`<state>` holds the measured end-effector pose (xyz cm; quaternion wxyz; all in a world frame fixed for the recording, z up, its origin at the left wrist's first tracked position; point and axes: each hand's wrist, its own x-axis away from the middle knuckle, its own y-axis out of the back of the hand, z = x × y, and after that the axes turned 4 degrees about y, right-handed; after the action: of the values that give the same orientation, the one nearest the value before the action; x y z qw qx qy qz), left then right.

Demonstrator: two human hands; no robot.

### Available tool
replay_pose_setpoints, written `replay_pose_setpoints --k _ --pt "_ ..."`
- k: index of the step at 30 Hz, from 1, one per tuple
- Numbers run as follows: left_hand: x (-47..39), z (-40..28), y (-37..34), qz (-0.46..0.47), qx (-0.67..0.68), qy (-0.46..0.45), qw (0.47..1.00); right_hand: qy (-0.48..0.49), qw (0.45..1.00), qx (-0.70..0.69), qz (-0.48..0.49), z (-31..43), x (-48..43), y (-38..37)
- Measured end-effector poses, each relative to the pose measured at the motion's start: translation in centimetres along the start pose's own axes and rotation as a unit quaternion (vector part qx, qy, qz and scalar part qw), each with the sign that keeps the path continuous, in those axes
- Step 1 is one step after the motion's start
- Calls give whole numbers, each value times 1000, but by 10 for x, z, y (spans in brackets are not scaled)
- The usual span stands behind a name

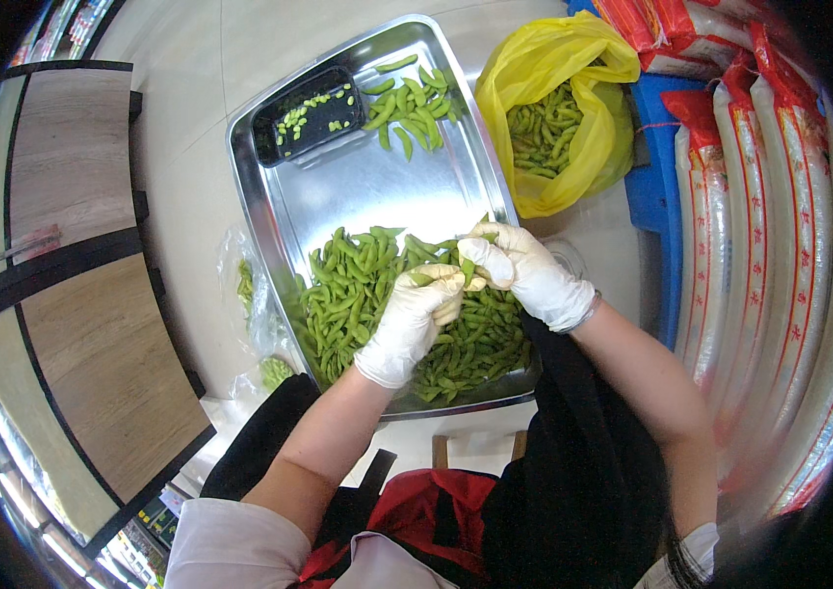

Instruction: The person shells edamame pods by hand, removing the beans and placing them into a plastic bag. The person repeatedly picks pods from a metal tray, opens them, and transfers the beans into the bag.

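Both my hands wear white gloves and meet above the right part of a steel tray (380,177). My left hand (416,316) is closed on a green soybean pod (422,280). Pinched in the fingers of my right hand (519,269) is another green pod (467,269). Below them lies a large heap of green pods (350,302) at the tray's near end. A smaller group of pods (416,110) lies at the far end, beside a black plastic container (269,140) with shelled beans (299,118) in it.
A yellow plastic bag (494,96) full of pods stands right of the tray. Farther right, packed rice sacks (744,221) rest by a blue plastic pallet (656,184). A clear plastic bag (258,316) with green contents lies left of the tray, near wood-look shelving (74,154).
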<state>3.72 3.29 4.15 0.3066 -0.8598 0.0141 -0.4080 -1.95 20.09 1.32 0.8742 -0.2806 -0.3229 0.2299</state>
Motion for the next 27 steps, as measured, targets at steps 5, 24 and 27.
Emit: replay_pose_setpoints --k 5,24,27 --pt "0 11 -14 139 254 45 956 -8 994 -102 49 9 6 -3" --pt "2 -7 -35 -157 -293 -196 923 51 997 8 -48 15 5 -10" --pt "2 -2 -35 -73 -46 -111 990 66 997 -20 -26 18 6 -17"
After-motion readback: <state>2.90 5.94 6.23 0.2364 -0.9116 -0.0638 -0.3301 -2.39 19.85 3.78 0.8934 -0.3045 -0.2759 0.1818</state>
